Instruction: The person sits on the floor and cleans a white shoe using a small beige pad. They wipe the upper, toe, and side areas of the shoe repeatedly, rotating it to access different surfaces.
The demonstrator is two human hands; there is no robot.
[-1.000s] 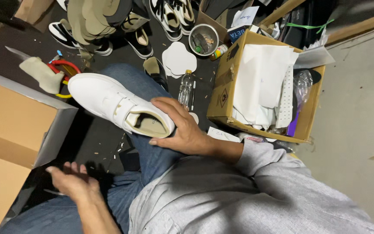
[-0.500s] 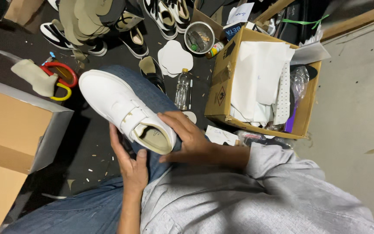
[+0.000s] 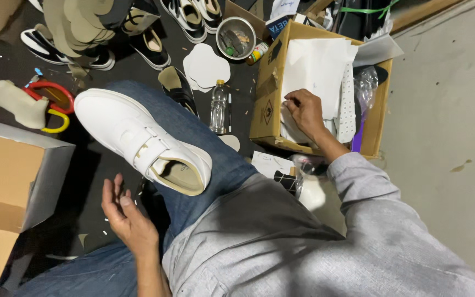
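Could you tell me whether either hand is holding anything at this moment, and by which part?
The left hand is open and empty beside the white shoe. The right hand pinches the white paper in the cardboard box at its lower edge.

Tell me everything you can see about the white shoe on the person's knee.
The white shoe is a low sneaker, its smooth upper looking like leather or imitation, with a thick white sole and two wide straps across the instep. The lining in the opening is beige. It lies on the person's leg in blue jeans, toe pointing up-left and away, opening facing the camera. No hand touches it: the left hand is open just below its heel, and the right hand is at the cardboard box.
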